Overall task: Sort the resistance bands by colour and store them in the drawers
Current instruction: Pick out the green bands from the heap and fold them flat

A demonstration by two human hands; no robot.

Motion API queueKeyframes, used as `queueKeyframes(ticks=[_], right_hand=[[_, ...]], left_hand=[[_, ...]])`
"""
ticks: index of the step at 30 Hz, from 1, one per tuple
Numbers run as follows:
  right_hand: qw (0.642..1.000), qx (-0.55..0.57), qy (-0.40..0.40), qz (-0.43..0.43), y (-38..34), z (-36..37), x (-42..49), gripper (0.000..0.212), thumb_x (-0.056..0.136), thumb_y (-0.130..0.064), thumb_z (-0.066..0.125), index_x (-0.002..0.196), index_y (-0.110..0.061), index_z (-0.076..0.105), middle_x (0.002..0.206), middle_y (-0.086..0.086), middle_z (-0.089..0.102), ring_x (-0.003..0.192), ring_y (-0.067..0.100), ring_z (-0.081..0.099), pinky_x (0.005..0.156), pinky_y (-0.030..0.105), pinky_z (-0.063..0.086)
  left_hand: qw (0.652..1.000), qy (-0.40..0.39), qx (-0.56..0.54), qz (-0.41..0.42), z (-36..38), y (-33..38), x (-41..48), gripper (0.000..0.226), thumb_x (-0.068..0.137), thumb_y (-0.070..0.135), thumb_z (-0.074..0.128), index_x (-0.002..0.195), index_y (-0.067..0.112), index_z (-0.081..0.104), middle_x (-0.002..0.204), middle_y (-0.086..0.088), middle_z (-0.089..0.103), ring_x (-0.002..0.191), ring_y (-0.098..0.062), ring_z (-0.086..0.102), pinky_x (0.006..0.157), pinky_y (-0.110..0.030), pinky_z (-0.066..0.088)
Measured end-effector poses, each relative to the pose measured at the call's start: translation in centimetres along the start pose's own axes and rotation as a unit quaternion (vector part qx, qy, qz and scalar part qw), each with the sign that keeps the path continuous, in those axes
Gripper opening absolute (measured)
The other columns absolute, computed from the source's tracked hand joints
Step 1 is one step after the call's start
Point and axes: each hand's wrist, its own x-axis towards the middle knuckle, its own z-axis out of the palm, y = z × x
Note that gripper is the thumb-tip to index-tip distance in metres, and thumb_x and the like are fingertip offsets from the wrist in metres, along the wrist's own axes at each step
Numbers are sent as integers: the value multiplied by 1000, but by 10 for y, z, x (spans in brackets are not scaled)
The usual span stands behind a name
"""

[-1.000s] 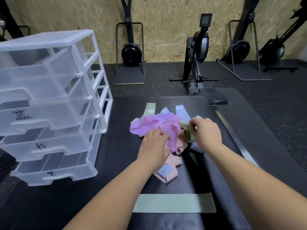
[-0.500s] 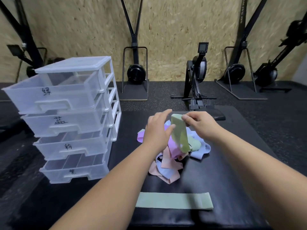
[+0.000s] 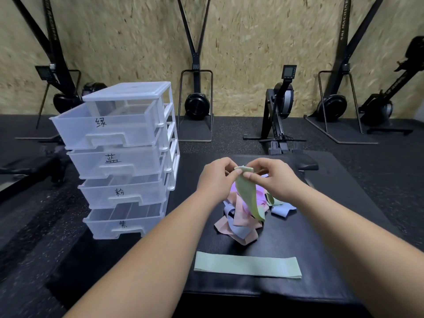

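Note:
A green resistance band [image 3: 249, 196] hangs from both my hands above a tangled pile of pink, blue, purple and green bands [image 3: 238, 222] on the black mat [image 3: 321, 226]. My left hand [image 3: 216, 177] pinches its top left corner and my right hand [image 3: 271, 177] pinches its top right. Another green band [image 3: 247, 267] lies flat near the mat's front edge. To the left stands a clear plastic drawer unit [image 3: 121, 157] with all its drawers pulled partly out; the top drawer [image 3: 107, 129] sticks out furthest.
Each drawer front carries a handwritten label. Rowing machines and ski-trainer stands [image 3: 278, 111] line the chipboard wall behind. Black rubber flooring surrounds the raised mat, whose front edge runs just below the flat green band.
My right hand lifted a green band out of the pile and my left hand came up to take its other corner. The camera tilted up, bringing the whole drawer unit into view.

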Motion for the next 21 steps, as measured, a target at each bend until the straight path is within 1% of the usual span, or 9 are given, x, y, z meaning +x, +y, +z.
queueKeyframes(ticks=[4, 7, 9, 11, 13, 15, 17, 19, 21], right_hand=[[999, -48, 16, 9, 4, 14, -2, 16, 91, -33, 79, 83, -20, 72, 77, -3, 73, 79, 19, 69, 78, 42, 59], [998, -65, -13, -7, 2, 20, -3, 24, 93, -34, 78, 77, -19, 68, 75, -1, 72, 78, 23, 68, 75, 38, 56], [998, -61, -24, -6, 1, 23, -5, 23, 92, -33, 79, 75, -22, 66, 77, -2, 72, 78, 21, 68, 72, 33, 53], [998, -32, -49, 10, 5, 26, -8, 16, 92, -31, 80, 81, -24, 70, 79, -6, 74, 77, 14, 69, 73, 31, 53], [998, -16, -63, 25, 12, 29, -13, 16, 93, -29, 78, 81, -23, 69, 75, -10, 71, 68, 7, 65, 68, 29, 51], [997, -29, -59, 29, 19, 33, -16, 26, 95, -30, 75, 75, -19, 63, 67, -8, 61, 61, 9, 53, 62, 30, 43], [996, -56, -64, 22, 22, 37, -18, 29, 96, -32, 72, 78, -13, 60, 69, 2, 59, 63, 15, 48, 62, 33, 39], [995, -53, -81, 16, 23, 39, -22, 25, 95, -32, 72, 79, -19, 59, 70, -3, 57, 65, 14, 48, 64, 35, 40], [993, -60, -104, 16, 28, 38, -28, 27, 92, -30, 77, 78, -26, 55, 69, -10, 53, 63, 10, 47, 62, 30, 38]], left_hand=[[999, -35, 13, 12, -9, -4, -9, 7, 94, 37, 75, 95, 33, 70, 91, 20, 71, 88, -7, 69, 84, -36, 57], [996, -64, 43, 51, -15, -5, -14, 9, 96, 32, 74, 104, 34, 71, 100, 19, 70, 93, -6, 67, 88, -35, 56], [995, -65, 54, 61, -18, -2, -15, 4, 96, 31, 73, 96, 34, 71, 92, 17, 71, 88, -6, 66, 84, -35, 57], [997, -47, 41, 52, -19, -2, -15, 8, 96, 29, 74, 91, 34, 70, 87, 15, 72, 83, -6, 66, 79, -32, 55], [999, -31, 20, 36, -20, -2, -15, 6, 96, 27, 74, 92, 31, 71, 87, 13, 72, 81, -5, 66, 75, -27, 53], [998, -53, 13, 31, -22, -5, -17, 3, 97, 28, 73, 98, 28, 71, 88, 13, 72, 77, -1, 66, 73, -21, 51], [995, -94, 12, 33, -22, -7, -20, 4, 99, 27, 72, 102, 26, 73, 86, 13, 72, 69, 3, 66, 68, -16, 47], [995, -95, 11, 34, -21, -8, -21, 6, 99, 27, 71, 98, 23, 75, 83, 12, 73, 65, 3, 65, 67, -19, 48], [999, -49, -9, 20, -20, -11, -19, 7, 98, 29, 71, 93, 25, 75, 83, 12, 74, 70, -2, 66, 71, -26, 51]])
